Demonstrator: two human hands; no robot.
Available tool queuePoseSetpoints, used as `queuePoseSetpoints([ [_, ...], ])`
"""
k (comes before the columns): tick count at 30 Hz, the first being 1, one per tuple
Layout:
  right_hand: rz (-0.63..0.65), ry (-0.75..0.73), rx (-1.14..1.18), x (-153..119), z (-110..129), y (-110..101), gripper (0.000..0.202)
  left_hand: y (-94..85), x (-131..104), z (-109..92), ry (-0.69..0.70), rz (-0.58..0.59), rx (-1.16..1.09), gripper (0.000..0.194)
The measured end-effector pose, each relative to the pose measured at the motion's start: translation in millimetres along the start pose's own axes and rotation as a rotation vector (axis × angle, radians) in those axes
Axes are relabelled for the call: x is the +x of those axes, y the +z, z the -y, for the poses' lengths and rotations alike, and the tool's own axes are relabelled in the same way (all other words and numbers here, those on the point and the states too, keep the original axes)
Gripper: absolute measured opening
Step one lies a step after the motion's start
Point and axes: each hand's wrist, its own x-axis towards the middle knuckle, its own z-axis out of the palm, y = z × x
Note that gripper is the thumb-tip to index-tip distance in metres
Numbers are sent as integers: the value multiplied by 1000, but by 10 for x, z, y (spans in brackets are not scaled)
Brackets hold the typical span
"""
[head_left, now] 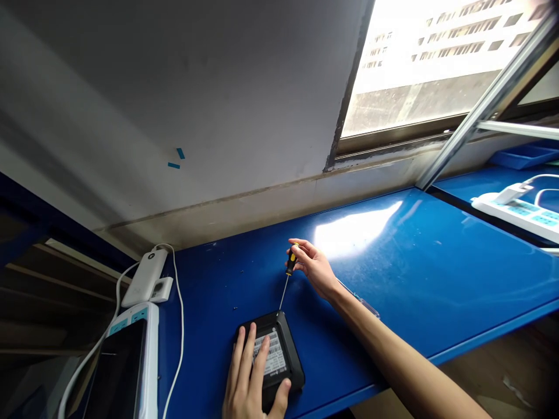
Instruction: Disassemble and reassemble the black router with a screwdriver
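A black box-shaped device (293, 356) with a white printed label lies on the blue table (205, 326) near its front edge. My left hand (251, 375) rests on the device's left side, fingers spread across it. My right hand (315, 266) holds a black and yellow screwdriver (290, 263) by its handle, above the table. The thin shaft slants down, with its tip at the far corner of the device. Whether a screw sits under the tip is too small to tell.
Left of the device are a white power bank (145, 278), a cable, a charger (161, 290), a power strip (152, 349) and a dark phone (116, 372). A clear-handled tool (369, 306) lies behind my right forearm. Several tiny screws dot the table. Another power strip (524, 212) is far right.
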Motion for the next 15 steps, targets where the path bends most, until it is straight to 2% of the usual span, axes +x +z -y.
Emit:
queuePoseSetpoints([
  [4, 39, 14, 2, -15, -32, 30, 44, -22, 8, 2, 6, 7, -7, 49],
  [15, -6, -65, -17, -35, -81, 75, 44, -78, 20, -27, -7, 36, -8, 48],
])
